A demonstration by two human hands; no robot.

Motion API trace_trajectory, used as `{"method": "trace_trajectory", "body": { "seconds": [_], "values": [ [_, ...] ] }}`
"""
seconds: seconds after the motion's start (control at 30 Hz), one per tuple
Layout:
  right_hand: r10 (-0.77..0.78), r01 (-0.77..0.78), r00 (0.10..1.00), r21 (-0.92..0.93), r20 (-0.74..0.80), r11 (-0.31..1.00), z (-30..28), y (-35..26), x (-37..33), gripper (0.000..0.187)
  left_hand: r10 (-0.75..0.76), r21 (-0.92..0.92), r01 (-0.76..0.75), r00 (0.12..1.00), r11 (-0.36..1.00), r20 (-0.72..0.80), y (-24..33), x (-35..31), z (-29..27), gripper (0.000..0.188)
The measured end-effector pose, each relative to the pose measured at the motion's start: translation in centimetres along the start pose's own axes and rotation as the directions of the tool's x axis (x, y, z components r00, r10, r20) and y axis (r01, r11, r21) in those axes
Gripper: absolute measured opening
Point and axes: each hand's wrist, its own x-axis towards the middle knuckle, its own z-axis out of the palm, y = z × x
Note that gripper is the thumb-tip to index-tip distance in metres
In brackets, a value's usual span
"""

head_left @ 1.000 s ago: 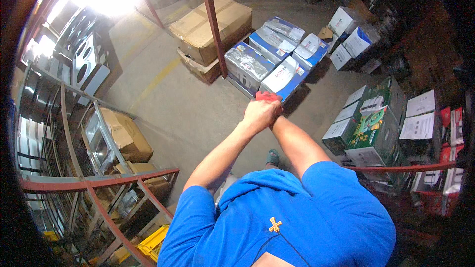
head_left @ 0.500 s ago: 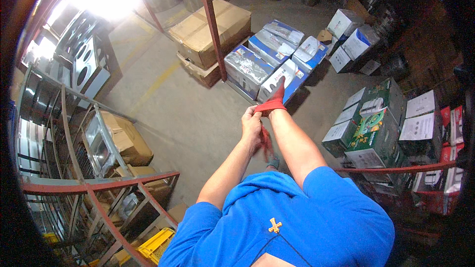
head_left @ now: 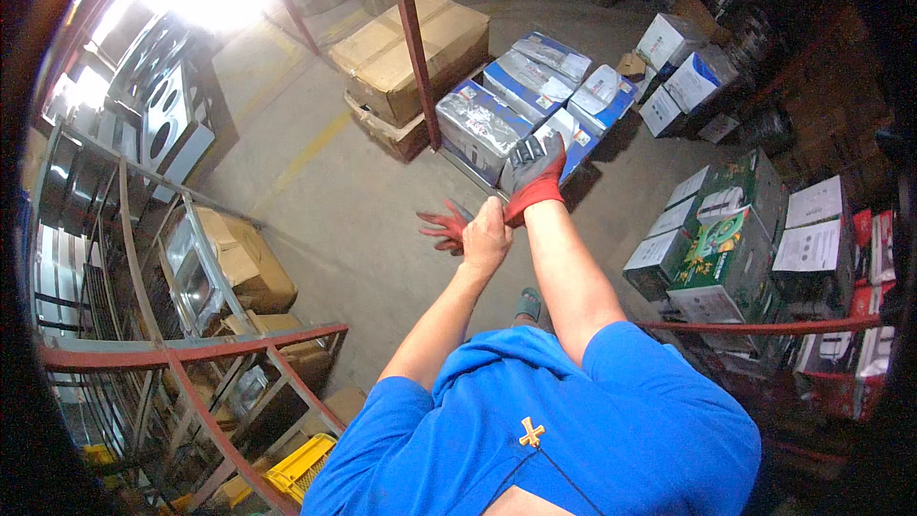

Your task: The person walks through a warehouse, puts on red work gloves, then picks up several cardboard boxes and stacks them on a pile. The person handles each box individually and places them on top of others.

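Note:
My right hand (head_left: 537, 174) wears a grey-palmed work glove with a red cuff. Its fingers are apart and point away from me over the blue-and-white boxes. My bare left hand (head_left: 489, 235) is closed beside the right wrist, at the edge of the red cuff. From that left fist a second, loose red-and-grey work glove (head_left: 445, 226) sticks out to the left, its fingers splayed. Whether the left fingertips also pinch the cuff is partly hidden.
Blue-and-white boxes (head_left: 482, 129) stand ahead beside a red post (head_left: 413, 48) and brown cartons (head_left: 406, 48). Green cartons (head_left: 716, 239) are at the right. A red metal rack (head_left: 191, 355) lies lower left, with a yellow crate (head_left: 304, 466) below it.
The glove on my right hand now sits further down over the fingers and wrist. The loose glove has swung from below my hands to the left of my left fist.

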Motion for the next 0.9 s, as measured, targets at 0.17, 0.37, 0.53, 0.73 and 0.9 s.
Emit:
{"method": "trace_trajectory", "body": {
  "seconds": [0.17,0.37,0.53,0.73,0.9],
  "values": [
    [0.054,-0.043,0.997,-0.178,0.061,0.983,-1.2,-0.7,-1.7,0.114,-0.008,-0.153,0.036,0.984,0.988,0.178,3.7,-1.0,-3.1,0.022],
    [0.137,-0.108,0.976,-0.168,0.167,0.980,-2.4,-0.6,-2.7,0.118,0.185,-0.141,-0.169,0.976,0.976,0.114,6.5,-0.5,-4.2,0.023],
    [0.151,-0.126,0.964,-0.123,0.220,0.984,-3.8,-1.0,-1.7,0.114,0.284,-0.195,-0.250,0.944,0.948,0.169,7.1,-1.7,-3.8,0.023],
    [-0.131,0.163,0.987,-0.535,0.097,0.829,-5.8,0.4,1.4,0.085,0.267,-0.179,-0.237,0.949,0.955,0.166,6.2,-1.0,-4.3,0.024],
    [-0.383,0.242,0.913,-0.940,0.137,0.241,-6.7,-0.4,1.3,0.072,0.136,-0.074,-0.120,0.953,0.990,0.271,4.8,-0.9,-4.2,0.024]
  ]
}}
